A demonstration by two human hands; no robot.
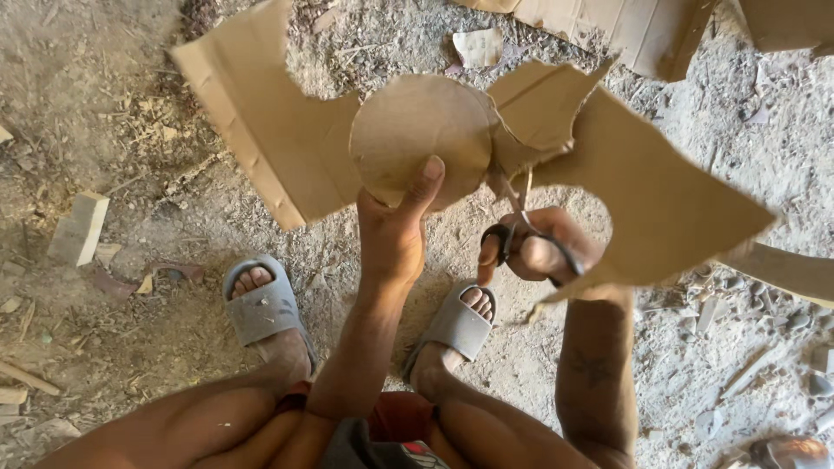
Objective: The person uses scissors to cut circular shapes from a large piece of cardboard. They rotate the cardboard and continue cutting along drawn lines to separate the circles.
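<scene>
Landmark: cardboard sheet, one big ragged piece, long axis left-right, held above the dirt. Round disc at its centre, flat face to camera. Left hand under disc, raised, thumb clamped on it. Right hand, right of disc, closed in scissors, blades up; likely mid-cut, blurred. Two grey sandals below.

Grey slide sandals, red shorts

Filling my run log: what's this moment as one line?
left hand: grips cardboard disc | right hand: works scissors | cardboard sheet: disc nearly cut out | ground: scraps
</scene>
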